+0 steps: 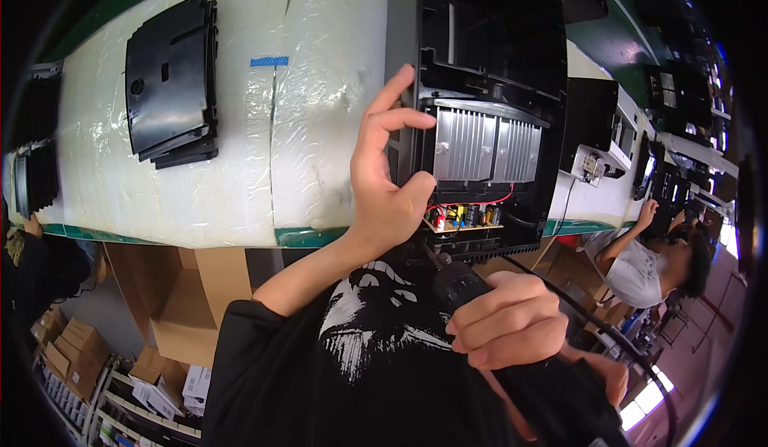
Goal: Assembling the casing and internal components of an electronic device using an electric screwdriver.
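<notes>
A black plastic housing (552, 71) stands on the wrapped table in front of me. In it sits a silver finned heat sink (464, 147), and nearer me lies a small circuit board (468, 217) with colourful parts and a red wire. My left hand (384, 155) rests at the housing's left side, its fingers apart and curved, fingertips by the wall and the heat sink's left edge. My right hand (512, 319) is wrapped round a black corded electric screwdriver (460, 283). The tool's tip points toward the housing's near edge; whether it touches cannot be made out.
Stacked black plastic panels (172, 79) lie to the left on the table's plastic wrap (320, 31). Another black unit (596, 123) stands to the right. An open cardboard box (180, 299) is below the table. A co-worker (640, 267) is at the right; another person sits far left.
</notes>
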A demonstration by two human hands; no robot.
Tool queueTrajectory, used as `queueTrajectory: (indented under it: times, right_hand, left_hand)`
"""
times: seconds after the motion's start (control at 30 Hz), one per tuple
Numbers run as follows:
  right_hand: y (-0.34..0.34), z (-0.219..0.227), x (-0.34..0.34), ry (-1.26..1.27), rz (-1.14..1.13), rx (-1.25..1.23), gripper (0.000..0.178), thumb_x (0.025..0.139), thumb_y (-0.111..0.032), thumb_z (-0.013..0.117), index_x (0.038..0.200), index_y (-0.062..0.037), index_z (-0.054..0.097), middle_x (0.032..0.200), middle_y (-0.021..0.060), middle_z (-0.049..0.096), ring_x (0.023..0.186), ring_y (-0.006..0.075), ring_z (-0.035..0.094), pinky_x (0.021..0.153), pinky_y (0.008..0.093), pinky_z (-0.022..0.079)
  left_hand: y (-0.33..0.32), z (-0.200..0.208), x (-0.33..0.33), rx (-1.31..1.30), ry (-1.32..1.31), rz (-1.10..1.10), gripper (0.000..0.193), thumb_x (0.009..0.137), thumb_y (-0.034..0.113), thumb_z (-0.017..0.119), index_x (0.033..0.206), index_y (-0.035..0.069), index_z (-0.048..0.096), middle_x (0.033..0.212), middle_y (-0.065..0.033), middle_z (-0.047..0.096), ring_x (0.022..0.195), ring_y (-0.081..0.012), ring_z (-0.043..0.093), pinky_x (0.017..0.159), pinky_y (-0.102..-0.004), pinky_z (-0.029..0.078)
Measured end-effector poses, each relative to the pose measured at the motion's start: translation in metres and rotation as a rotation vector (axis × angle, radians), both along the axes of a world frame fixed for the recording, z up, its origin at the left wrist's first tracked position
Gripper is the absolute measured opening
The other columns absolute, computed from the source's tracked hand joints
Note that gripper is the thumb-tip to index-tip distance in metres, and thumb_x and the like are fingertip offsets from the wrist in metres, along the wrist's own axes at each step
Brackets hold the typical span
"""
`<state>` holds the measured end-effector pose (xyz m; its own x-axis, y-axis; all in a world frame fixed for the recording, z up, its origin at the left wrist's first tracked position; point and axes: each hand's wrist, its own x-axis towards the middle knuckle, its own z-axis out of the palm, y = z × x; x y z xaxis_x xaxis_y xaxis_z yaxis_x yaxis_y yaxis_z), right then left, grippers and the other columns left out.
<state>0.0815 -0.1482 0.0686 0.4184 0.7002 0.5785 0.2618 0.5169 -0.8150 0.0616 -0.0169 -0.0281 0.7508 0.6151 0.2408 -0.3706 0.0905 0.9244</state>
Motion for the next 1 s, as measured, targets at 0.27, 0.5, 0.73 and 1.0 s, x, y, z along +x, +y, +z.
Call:
queueTrajectory:
  times: [0.27,0.5,0.73,1.0]
  right_hand:
    - [-0.064,0.071,0.025,0.175,-0.354,0.528,0.027,0.079,-0.018,0.068,0.071,-0.0066,0.045,0.057,0.0033,0.052,0.053,0.0108,0.053,0.052,0.0159,0.042]
    - [-0.193,0.086,0.079,-0.315,-1.152,0.506,0.076,0.076,-0.075,0.039,0.080,-0.0008,0.053,0.068,0.0069,0.046,0.052,0.0186,0.042,0.050,0.0307,0.036]
    - [-0.248,0.052,0.115,-0.291,-1.384,0.383,0.086,0.075,-0.081,0.028,0.074,0.0006,0.053,0.060,0.0115,0.049,0.051,0.0229,0.048,0.054,0.0334,0.042]
    - [-0.247,0.025,0.137,-0.200,-1.279,0.305,0.089,0.075,-0.083,0.024,0.074,0.0015,0.051,0.058,0.0123,0.049,0.051,0.0243,0.050,0.055,0.0334,0.044]
  left_hand:
    - [0.006,0.013,-0.006,0.029,0.068,-0.176,0.041,0.057,-0.013,0.041,0.093,0.004,0.052,0.146,-0.0252,0.021,0.139,-0.0365,0.014,0.110,-0.0396,0.013]
    - [0.005,0.031,-0.026,-0.032,0.242,-0.103,0.029,0.055,-0.012,0.037,0.078,0.007,0.039,0.147,-0.0249,0.019,0.139,-0.0326,0.014,0.109,-0.0352,0.008]
    - [0.007,0.033,-0.033,0.133,0.303,-0.088,0.032,0.054,-0.011,0.035,0.079,0.008,0.035,0.147,-0.0256,0.021,0.139,-0.0360,0.015,0.109,-0.0355,0.009]
    - [0.003,0.038,-0.030,0.138,0.395,-0.033,0.031,0.054,-0.010,0.036,0.079,0.008,0.033,0.146,-0.0253,0.022,0.138,-0.0337,0.017,0.108,-0.0333,0.010]
